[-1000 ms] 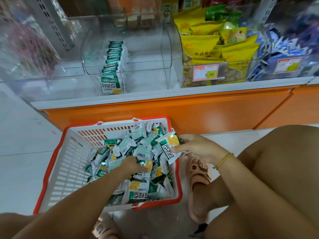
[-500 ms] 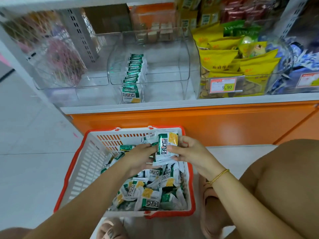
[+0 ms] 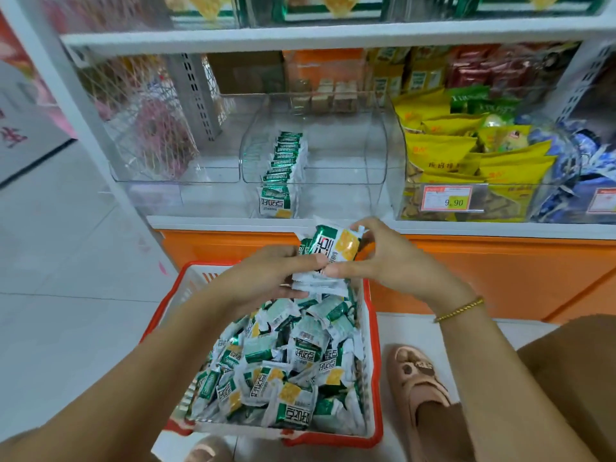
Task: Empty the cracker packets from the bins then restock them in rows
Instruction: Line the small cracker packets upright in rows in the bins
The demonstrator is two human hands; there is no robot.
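A small stack of green, white and yellow cracker packets (image 3: 333, 251) is held above the far end of the basket. My left hand (image 3: 266, 278) grips it from the left and my right hand (image 3: 393, 261) pinches it from the right. Below lies a white basket with a red rim (image 3: 375, 345), full of several loose packets (image 3: 286, 368). On the shelf stands a clear bin (image 3: 350, 155) with one row of packets (image 3: 283, 165) along its left side.
Another clear bin (image 3: 150, 161) sits to the left. A bin of yellow snack bags (image 3: 466, 161) with a 9.90 price tag stands to the right. The orange shelf base (image 3: 500, 268) runs behind the basket. My sandalled foot (image 3: 420, 388) rests right of the basket on the pale floor.
Both hands have lifted from the basket and come together on a stack of packets, raising it toward the shelf. The view has tilted upward.
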